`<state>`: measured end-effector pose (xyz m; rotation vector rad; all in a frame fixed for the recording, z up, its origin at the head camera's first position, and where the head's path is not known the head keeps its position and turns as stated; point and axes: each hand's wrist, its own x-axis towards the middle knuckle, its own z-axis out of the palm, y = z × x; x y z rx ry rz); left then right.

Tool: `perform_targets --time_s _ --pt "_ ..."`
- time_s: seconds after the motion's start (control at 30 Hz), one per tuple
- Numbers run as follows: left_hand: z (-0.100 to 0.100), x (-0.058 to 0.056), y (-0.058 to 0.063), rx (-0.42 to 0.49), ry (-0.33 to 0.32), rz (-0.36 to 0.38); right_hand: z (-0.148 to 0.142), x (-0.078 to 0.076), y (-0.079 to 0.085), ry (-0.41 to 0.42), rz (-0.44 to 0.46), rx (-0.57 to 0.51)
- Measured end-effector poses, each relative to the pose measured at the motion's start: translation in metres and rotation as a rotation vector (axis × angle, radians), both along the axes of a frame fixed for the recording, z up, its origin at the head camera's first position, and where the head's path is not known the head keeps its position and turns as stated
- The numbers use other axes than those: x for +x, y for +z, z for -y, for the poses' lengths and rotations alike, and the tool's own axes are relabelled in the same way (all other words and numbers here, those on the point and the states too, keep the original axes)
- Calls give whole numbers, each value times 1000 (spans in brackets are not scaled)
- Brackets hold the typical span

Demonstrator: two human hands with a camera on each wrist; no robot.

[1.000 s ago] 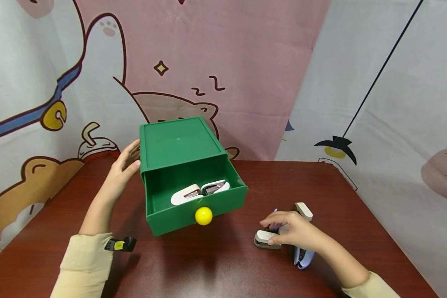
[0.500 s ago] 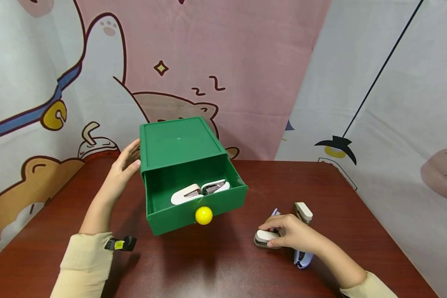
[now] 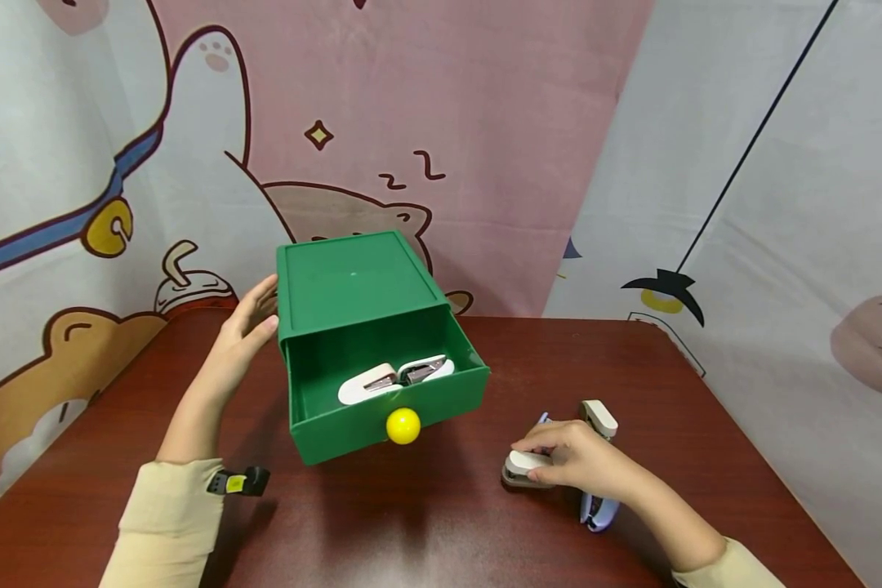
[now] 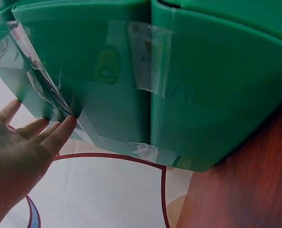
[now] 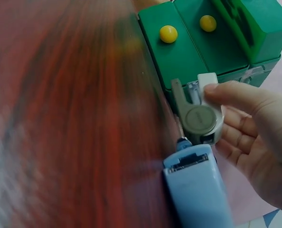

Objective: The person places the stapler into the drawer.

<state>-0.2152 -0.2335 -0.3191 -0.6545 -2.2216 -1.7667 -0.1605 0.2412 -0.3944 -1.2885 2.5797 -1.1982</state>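
Observation:
My left hand lies along the left side of a green drawer cabinet, fingers fairly straight; in the left wrist view its fingertips touch the taped wall. The cabinet's top drawer is pulled out, with a yellow ball knob on its front. Inside lie two white staplers. On the table to the right, my right hand pinches a white-and-grey stapler between thumb and fingers. In the right wrist view the thumb is on the stapler's white top.
Close around the right hand are a blue stapler, another white-topped stapler and a blue piece partly hidden behind the fingers. Two lower drawers with yellow knobs show in the right wrist view. A patterned curtain hangs behind the table.
My right hand's raised fingers have come down and closed in on the white-and-grey stapler. The left hand and the cabinet have stayed in place.

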Motion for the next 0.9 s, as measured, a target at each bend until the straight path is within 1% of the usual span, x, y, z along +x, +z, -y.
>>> perform_targets --time_s 0.2,0.37,0.43,0.57,0.7,0.77,0.9 --pt "-1 0 0 5 -2 -4 -2 2 11 -35 -1 -49" --pt "-1 0 0 8 -1 -7 -2 1 18 -38 -65 -103" --pt "-1 0 0 8 0 -9 -1 2 23 -43 -90 -120" --pt "-1 0 0 9 -1 -8 6 9 42 -60 -145 -130" --pt "-1 0 0 9 0 -10 13 18 62 -76 -174 -145" --pt "-1 0 -1 9 0 -12 12 18 65 -89 -181 -151" --pt "-1 0 -1 7 -2 -13 7 11 61 -103 -195 -172"
